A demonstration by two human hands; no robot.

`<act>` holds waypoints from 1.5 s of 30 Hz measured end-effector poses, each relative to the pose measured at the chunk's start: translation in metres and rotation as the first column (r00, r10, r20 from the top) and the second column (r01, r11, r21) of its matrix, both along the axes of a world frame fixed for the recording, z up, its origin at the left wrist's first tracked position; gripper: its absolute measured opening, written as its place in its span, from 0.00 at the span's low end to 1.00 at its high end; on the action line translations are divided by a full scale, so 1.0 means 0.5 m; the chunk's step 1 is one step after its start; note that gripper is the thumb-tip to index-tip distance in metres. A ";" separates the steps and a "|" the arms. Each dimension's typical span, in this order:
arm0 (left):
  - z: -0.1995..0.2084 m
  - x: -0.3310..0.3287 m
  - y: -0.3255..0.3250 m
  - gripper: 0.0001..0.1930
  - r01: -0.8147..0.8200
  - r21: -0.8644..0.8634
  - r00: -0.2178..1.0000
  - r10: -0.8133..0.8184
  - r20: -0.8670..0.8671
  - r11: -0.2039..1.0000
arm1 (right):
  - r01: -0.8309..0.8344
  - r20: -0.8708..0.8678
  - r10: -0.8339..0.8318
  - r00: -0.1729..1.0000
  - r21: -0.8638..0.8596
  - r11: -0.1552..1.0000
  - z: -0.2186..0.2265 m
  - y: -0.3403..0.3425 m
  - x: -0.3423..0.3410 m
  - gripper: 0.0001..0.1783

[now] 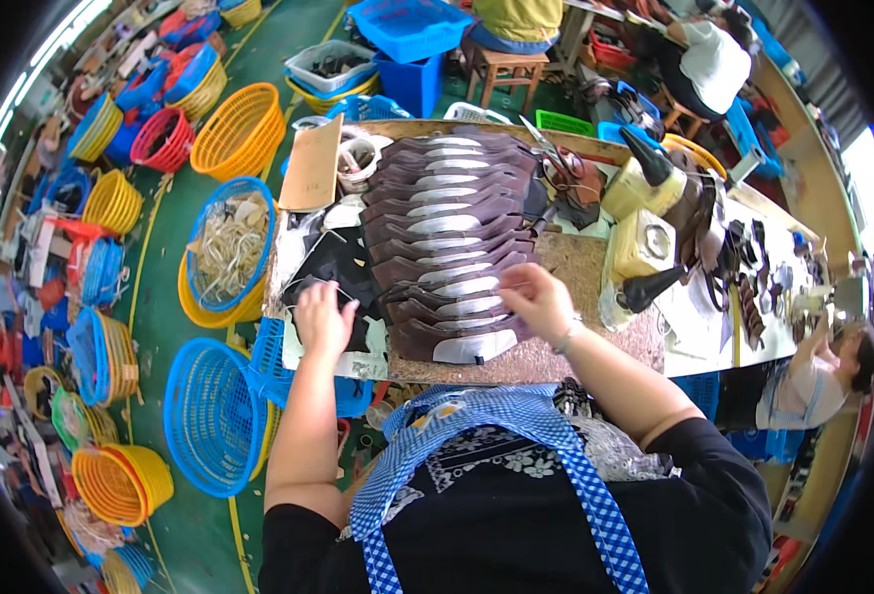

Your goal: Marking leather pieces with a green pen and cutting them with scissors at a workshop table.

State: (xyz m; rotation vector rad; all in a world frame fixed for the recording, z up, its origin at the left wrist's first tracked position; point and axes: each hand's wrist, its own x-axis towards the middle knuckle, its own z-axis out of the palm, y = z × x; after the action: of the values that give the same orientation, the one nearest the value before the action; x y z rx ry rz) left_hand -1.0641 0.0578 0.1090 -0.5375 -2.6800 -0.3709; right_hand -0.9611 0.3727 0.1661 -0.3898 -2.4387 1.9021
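A long overlapping row of brown leather shoe pieces (447, 238), each with a whitish patch, runs down the middle of the worktable (595, 342). My left hand (324, 319) rests at the left of the row with its fingers spread, over black cut sheet pieces (333, 267). My right hand (541, 302) is at the row's right edge, near the closest pieces. Its fingers are curled with the thumb drawn in; whatever may be between the fingertips is too small to make out. The nearest piece (474, 348) lies at the table's front edge, its pale patch in full view.
Scissors (551, 148) lie at the back right, beside yellowish containers with black cone tops (645, 247). A cardboard piece (311, 168) and a white tub (358, 163) stand back left. Baskets (214, 416) crowd the floor to the left. Other people sit working at the back and right.
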 end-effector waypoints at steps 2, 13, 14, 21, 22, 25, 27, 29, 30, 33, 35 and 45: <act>-0.040 -0.009 -0.008 0.09 0.114 -0.097 0.980 -0.095 0.176 0.989 | -0.088 -0.089 0.085 0.992 -0.034 0.995 -0.020 -0.041 -0.006 0.15; 0.239 0.030 0.012 0.05 0.162 0.527 0.931 -0.307 0.200 0.834 | -0.153 -0.374 0.278 0.885 0.331 0.931 0.077 -0.099 -0.013 0.34; 0.276 0.059 0.025 0.04 0.330 0.495 0.843 -0.487 0.229 0.804 | -0.295 -0.407 0.410 0.816 0.318 0.901 0.105 -0.125 -0.013 0.44; 0.365 0.098 -0.046 0.06 -0.016 0.604 0.588 -0.481 0.650 0.797 | -0.561 -0.273 0.546 0.792 0.026 0.827 0.151 -0.214 -0.044 0.07; 0.370 0.093 -0.087 0.05 -0.027 0.634 0.628 -0.480 0.612 0.773 | -0.523 -0.238 0.502 0.832 -0.034 0.851 0.154 -0.191 -0.051 0.08; 0.359 0.112 -0.257 0.10 -0.271 0.790 0.744 -0.401 0.534 0.550 | -0.313 0.005 0.339 0.941 -0.375 0.873 0.200 -0.102 -0.051 0.09; 0.359 0.123 -0.327 0.16 -0.356 0.845 0.794 -0.347 0.499 0.400 | -0.296 0.013 0.342 0.940 -0.473 0.830 0.192 -0.058 -0.055 0.10; 0.373 0.128 -0.366 0.18 -0.445 0.745 0.833 -0.074 0.548 0.497 | -0.359 0.068 0.380 0.922 -0.215 0.908 0.196 -0.064 -0.054 0.10; 0.377 0.126 -0.381 0.19 -0.509 0.655 0.824 0.098 0.558 0.559 | -0.377 0.073 0.400 0.914 -0.217 0.901 0.199 -0.069 -0.051 0.10; 0.371 0.096 -0.424 0.21 -0.541 0.767 0.839 0.286 0.464 0.345 | -0.378 0.040 0.375 0.926 0.110 0.920 0.213 -0.049 -0.059 0.09; 0.380 0.087 -0.470 0.22 -0.556 0.802 0.793 0.429 0.433 0.219 | -0.379 -0.043 0.378 0.925 -0.013 0.925 0.216 -0.015 -0.063 0.10; 0.278 0.028 -0.432 0.24 -0.510 -0.095 0.860 0.505 -0.067 0.855 | -0.483 0.189 0.451 0.872 0.183 0.857 0.217 -0.044 -0.025 0.07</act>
State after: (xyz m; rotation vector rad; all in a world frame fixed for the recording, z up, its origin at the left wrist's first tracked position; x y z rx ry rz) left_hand -1.0501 -0.1580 0.2482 0.1492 -2.6793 -0.0576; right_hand -0.9737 0.3508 0.2746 0.1021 -3.0263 1.7499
